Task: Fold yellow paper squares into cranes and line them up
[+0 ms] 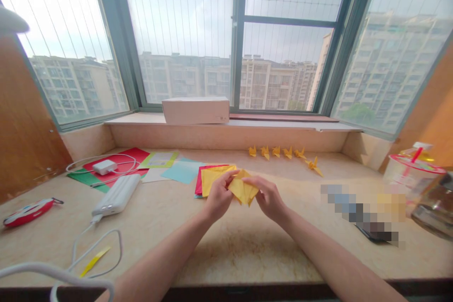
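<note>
Forearms (166, 264) low in frame; left hand (217, 198) and right hand (269, 198) both pinched yellow folded paper (243, 190). Paper cranes (276, 152) stood beyond it. Mid-fold, judged; next crease would need aligned edges.

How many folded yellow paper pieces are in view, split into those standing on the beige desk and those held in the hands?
On the beige desk, small folded yellow paper cranes: 6
Held, partly folded yellow paper piece, pinched by left hand and right hand: 1
Total: 7
</note>
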The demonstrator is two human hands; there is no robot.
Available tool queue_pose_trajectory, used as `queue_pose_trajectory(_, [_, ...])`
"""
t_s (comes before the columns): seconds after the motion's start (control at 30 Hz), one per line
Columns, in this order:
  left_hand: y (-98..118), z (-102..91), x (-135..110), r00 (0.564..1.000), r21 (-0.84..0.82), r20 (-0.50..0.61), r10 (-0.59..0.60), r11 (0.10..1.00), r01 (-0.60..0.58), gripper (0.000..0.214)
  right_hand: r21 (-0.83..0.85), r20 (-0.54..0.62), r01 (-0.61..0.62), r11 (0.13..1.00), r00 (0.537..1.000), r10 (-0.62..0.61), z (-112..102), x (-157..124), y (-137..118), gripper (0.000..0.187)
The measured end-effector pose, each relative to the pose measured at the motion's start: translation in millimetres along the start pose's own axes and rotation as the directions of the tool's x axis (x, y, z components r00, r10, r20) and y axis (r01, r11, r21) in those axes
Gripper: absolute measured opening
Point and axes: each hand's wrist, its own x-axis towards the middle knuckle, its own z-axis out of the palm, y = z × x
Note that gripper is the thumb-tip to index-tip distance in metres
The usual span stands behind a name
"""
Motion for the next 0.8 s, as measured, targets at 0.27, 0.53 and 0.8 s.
queue_pose_trajectory(0.27, [20, -0.4, -8, 0.97, -0.301, 0.24, -0.041, 0.947, 0.115, 0.061, 0.083, -0.048, -0.029, 0.996, 0.998, 0.033, -8, 2, 5, 0.034])
queue_pose_trajectory(0.53, [12, -6.0, 2, 0.986, -0.1, -0.027, -0.164, 0.982, 0.161, 0.041, 0.226, 0.198, -0.052, 0.973, 0.98, 0.006, -12, 5, -10, 0.042])
queue_pose_trajectory(0.8, [9, -0.4, 1, 0.985, -0.168, -0.017, -0.174, 0.971, 0.168, 0.061, 0.397, -0.059, -0.295, 0.869, 0.937, 0.345, 8, 7, -5, 0.032])
